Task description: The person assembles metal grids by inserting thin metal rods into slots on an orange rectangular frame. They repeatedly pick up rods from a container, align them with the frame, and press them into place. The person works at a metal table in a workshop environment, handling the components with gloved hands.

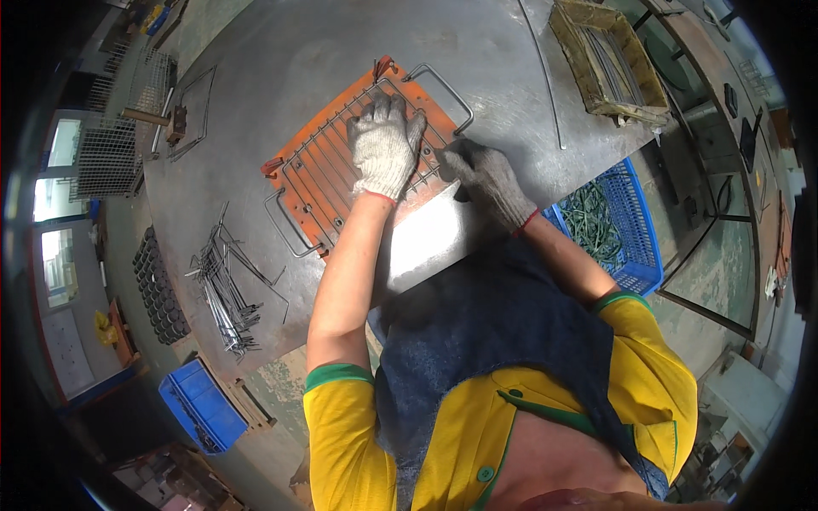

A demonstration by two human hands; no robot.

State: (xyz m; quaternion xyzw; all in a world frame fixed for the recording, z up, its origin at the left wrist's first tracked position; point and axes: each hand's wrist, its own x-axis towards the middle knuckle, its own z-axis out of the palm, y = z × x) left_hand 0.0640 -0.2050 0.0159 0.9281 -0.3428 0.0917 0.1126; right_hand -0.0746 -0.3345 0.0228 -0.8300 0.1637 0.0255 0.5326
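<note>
A wire grid rack (328, 162) with bent handles lies on an orange jig plate (302, 200) on the grey metal table (290, 51). My left hand (385, 145), in a white knit glove, presses flat on the rack with fingers spread. My right hand (490, 179), in a dark grey glove, rests at the rack's near right edge, fingers curled against the wires; whether it pinches a wire I cannot tell.
A pile of bent wire pieces (226, 289) lies at the table's left. A blue basket (618, 230) of green parts stands to the right, a blue crate (200, 404) lower left. Wire racks (128, 111) sit at the far left, a worn box (609, 60) at the top right.
</note>
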